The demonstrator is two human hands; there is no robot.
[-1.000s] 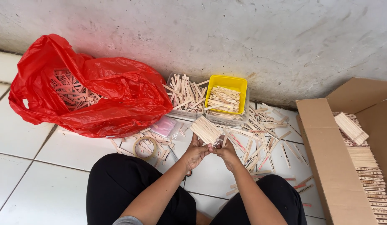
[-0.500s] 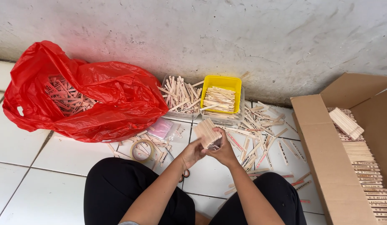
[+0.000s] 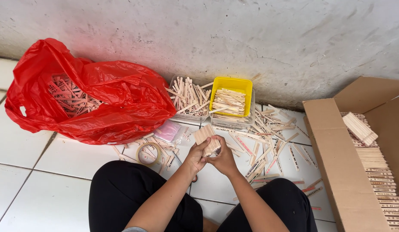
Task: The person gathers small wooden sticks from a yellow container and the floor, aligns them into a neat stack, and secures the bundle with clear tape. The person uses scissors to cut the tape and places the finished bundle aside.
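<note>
From the head view we look down at our own two hands, held together just above the white tiled floor (image 3: 40,161) between our knees. Our left hand (image 3: 196,155) and right hand (image 3: 224,158) both close their fingers around one bundle of flat wooden sticks (image 3: 207,138), which stands tilted with its upper end fanning out above the knuckles. Both hands pinch it from opposite sides, seemingly so that the sticks stay squared together rather than slipping apart.

Around the hands the floor is crowded. Just to the left lies a roll of tape (image 3: 148,153), and beside it a small clear plastic pouch with something pink inside (image 3: 168,131). Farther left a big red plastic bag (image 3: 118,103) sags open, with a heap of the same sticks showing through its mouth. Against the grey wall (image 3: 251,38) sits a clear tray of loose sticks (image 3: 188,99), and touching it on the right a yellow tub (image 3: 232,85) also holding sticks. To the right of the hands, scattered sticks (image 3: 268,141) cover the tiles, some printed in red; they lie between us and an open cardboard box (image 3: 337,154), so a reach that way passes over them. Inside the box, neat rows of stacked sticks (image 3: 375,167) are packed, with one loose bundle (image 3: 359,128) lying askew on top.
</note>
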